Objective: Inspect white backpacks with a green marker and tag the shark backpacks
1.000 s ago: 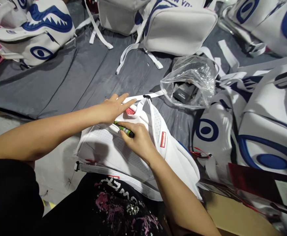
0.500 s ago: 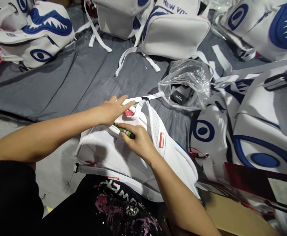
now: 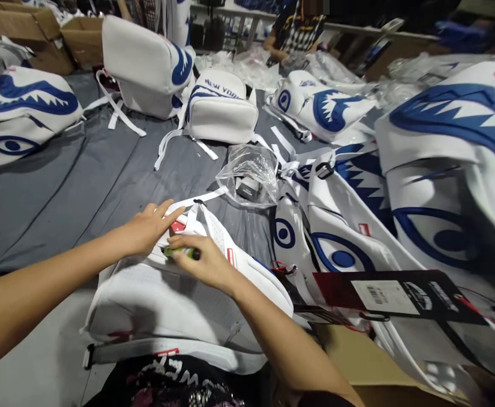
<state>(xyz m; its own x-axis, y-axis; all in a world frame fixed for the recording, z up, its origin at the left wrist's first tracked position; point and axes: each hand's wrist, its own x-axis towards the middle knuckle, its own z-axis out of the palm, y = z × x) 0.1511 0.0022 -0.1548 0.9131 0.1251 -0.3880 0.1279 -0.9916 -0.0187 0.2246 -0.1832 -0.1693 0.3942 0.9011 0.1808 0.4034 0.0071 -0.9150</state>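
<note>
A white backpack lies on its front against my body, its padded back panel and shoulder straps facing up. My left hand rests flat at its top end with the fingers stretched out, beside a red label. Close by, my right hand grips a green pen-like tool with a black end. The tool is held low over the back panel; its far tip is blurred near my left palm, so I cannot tell whether it touches the fabric.
Beyond the backpack, a clear plastic bag with a dark box inside lies on the grey-covered table. Several white-and-blue shark-face backpacks stand around. A dark hang tag and a cardboard box are at the right. Another person is at the back.
The camera view has tilted up and turned right, bringing the room's back and a person into sight. Both hands keep about the same place on the backpack, the right still gripping the green tool.
</note>
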